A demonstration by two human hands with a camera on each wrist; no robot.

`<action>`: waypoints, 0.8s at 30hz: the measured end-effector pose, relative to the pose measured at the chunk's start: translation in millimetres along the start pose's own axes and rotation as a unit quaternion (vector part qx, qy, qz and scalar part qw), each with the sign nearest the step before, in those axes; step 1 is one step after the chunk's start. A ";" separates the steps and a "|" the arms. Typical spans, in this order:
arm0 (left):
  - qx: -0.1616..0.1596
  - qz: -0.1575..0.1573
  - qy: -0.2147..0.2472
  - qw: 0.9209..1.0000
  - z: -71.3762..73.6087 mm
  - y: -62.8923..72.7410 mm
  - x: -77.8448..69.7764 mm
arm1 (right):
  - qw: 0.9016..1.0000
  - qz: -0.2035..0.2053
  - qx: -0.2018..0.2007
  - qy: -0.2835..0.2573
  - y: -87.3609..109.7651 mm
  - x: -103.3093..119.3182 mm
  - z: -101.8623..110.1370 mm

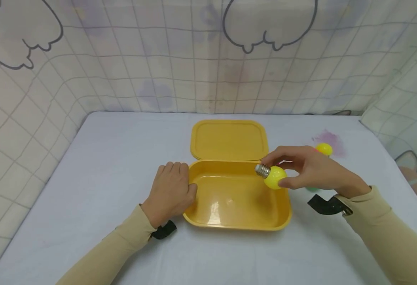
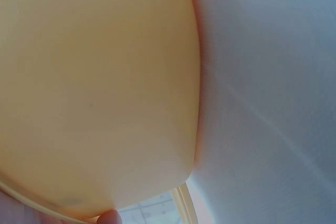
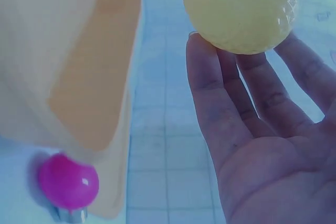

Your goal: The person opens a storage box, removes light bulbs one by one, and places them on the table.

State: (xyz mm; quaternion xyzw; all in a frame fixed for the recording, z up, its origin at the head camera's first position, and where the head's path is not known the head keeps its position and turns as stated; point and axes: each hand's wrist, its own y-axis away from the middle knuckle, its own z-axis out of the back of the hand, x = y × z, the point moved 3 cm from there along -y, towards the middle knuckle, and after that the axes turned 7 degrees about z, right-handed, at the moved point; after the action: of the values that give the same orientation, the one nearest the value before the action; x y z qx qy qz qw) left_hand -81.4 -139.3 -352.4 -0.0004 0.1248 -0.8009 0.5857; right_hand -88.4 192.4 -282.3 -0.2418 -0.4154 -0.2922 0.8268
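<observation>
A yellow light bulb (image 1: 275, 177) with a silver screw base is pinched between the thumb and fingers of my right hand (image 1: 309, 168). It hangs over the right end of an open yellow plastic box (image 1: 230, 227), its base pointing left. In the right wrist view the round yellow globe (image 3: 239, 11) sits at the fingertips. My left hand (image 1: 171, 190) grips the box's left rim, thumb over the edge. The left wrist view shows the box's outer wall (image 2: 105, 87) from close up. The box's inside holds nothing that shows.
Behind the box, its yellow lid (image 1: 229, 140) lies flat on the white-covered table (image 1: 123, 142). Past my right hand lie another yellow bulb (image 1: 324, 149) and a green thing (image 1: 312, 189), mostly hidden. A pink bulb (image 3: 68, 182) shows beside the box. Patterned cloth (image 1: 194, 67) hangs around the table.
</observation>
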 end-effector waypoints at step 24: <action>-0.003 0.003 0.006 1.000 -1.1 0.5 0.0 | 0.973 -0.114 -0.185 0.071 76.6 -47.6 49.2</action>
State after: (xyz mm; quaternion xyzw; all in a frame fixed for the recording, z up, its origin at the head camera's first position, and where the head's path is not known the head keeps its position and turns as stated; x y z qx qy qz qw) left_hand -81.1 -139.3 -353.6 0.0027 0.1309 -0.7985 0.5876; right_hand -85.9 292.0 -307.2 -0.3206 -0.3187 -0.4729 0.7564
